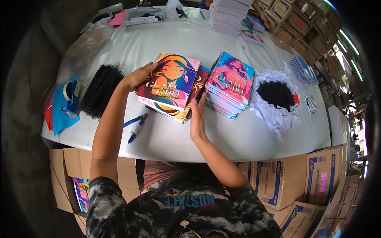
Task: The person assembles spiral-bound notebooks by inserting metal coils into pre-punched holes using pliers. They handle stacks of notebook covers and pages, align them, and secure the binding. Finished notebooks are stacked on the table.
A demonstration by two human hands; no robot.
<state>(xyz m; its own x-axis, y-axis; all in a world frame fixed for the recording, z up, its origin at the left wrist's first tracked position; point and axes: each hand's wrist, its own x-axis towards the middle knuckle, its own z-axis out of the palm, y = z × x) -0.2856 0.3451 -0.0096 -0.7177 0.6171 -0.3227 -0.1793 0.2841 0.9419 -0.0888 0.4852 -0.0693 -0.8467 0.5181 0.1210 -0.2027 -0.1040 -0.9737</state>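
Note:
Before me on the table is a stack of spiral notebooks (172, 75), the top one showing an illustrated girl in orange, purple and pink. My left hand (139, 77) grips the stack by its far left edge, fingers partly hidden behind the cover. At its near right corner my right hand (197, 117) is closed against the notebooks, thumb on the near side and fingers along the coil edge. A dark red notebook (203, 75) shows from beneath, on the right. Beside it stands a taller stack of blue and pink notebooks (231, 81). Blue-handled pliers (137, 129) lie near my left forearm.
Black coil bindings (101, 91) lie at left, by a tape dispenser (70, 97) and a blue sheet (60, 113). Crumpled white wrapping (264, 109) holds more black coils (278, 95) at right. Tall paper stacks (226, 20) stand far off near another person's hand (265, 20). Cartons (278, 182) sit below the table.

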